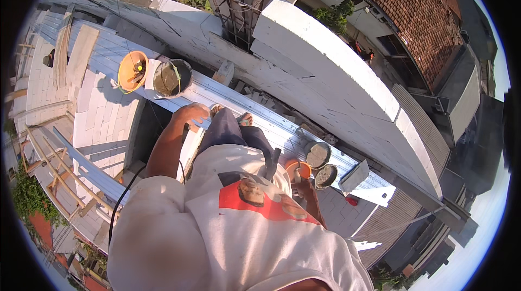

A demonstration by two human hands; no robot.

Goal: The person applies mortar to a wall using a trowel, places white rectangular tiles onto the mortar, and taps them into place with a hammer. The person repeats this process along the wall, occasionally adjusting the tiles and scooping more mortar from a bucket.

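Note:
My left hand [191,114] is beside my left knee, above the edge of the metal walkway [217,91]; its fingers are loosely bent and apart, with nothing seen in them. At my right hip, my right hand [302,187] is closed at the near rim of a small orange plastic container [298,169]. My shirt hides part of that hand and of the container. A dark handle-like piece [273,164] stands up between my shirt and the container; what it belongs to cannot be made out. Two dark buckets of grey mortar, a farther bucket [318,155] and a nearer bucket [326,176], stand just right of it.
Ahead to the left are an orange bucket [132,72] and a dark bucket with grey mortar [167,79]. A flat grey board [354,177] lies at the right end. A white block wall [336,63] runs alongside; reinforcing bars [239,3] rise behind it. An opening [149,128] drops at left.

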